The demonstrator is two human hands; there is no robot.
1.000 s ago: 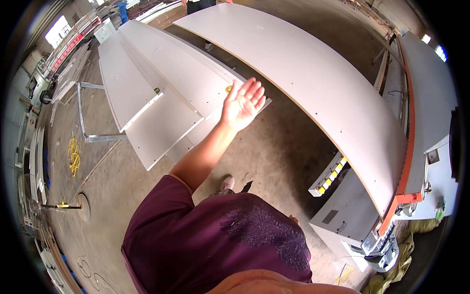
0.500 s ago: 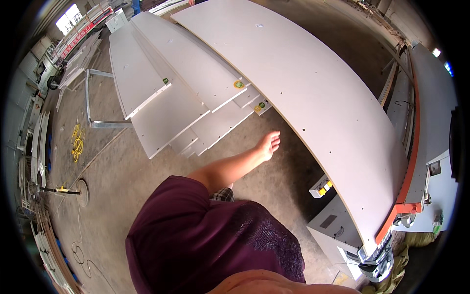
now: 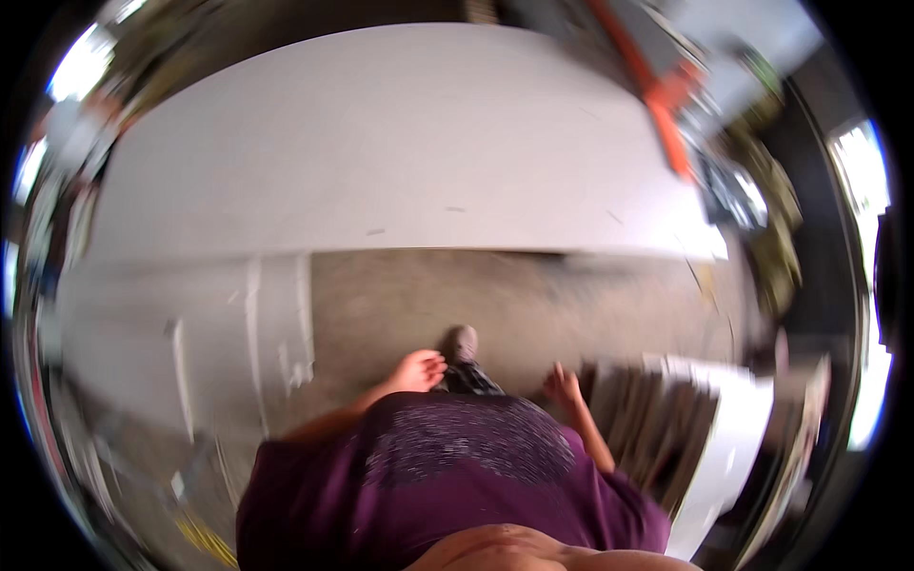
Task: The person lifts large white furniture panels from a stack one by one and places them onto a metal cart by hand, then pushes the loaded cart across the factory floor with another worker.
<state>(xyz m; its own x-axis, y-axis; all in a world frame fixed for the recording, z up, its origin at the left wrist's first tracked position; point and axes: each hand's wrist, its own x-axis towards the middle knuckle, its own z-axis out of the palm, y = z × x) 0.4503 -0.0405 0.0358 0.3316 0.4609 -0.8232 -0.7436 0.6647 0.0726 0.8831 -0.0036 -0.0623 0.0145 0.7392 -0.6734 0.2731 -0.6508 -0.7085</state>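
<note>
My left hand (image 3: 419, 368) hangs in front of my body over the floor, its fingers loosely bent and a little apart, holding nothing. On the other side, my right hand (image 3: 564, 385) is lowered too; one finger stretches forward, the rest are smeared, and nothing shows in it. A large white panel (image 3: 409, 143) lies across the view ahead of both hands, touched by neither. Nearest to my right hand is a row of upright boards (image 3: 657, 409). White panels (image 3: 214, 333) lie in a stack to the left of my left hand.
An orange machine edge (image 3: 666, 124) borders the big panel's right end. Grey-green cloth (image 3: 776, 238) is bunched beside it. Yellow cord (image 3: 205, 541) lies on the floor at lower left. My shoe (image 3: 464, 343) stands on the concrete floor (image 3: 381, 295).
My view has swung to the right, so the big panel now runs crosswise. My left arm has drawn back toward my body. My right hand and the upright boards have come into view.
</note>
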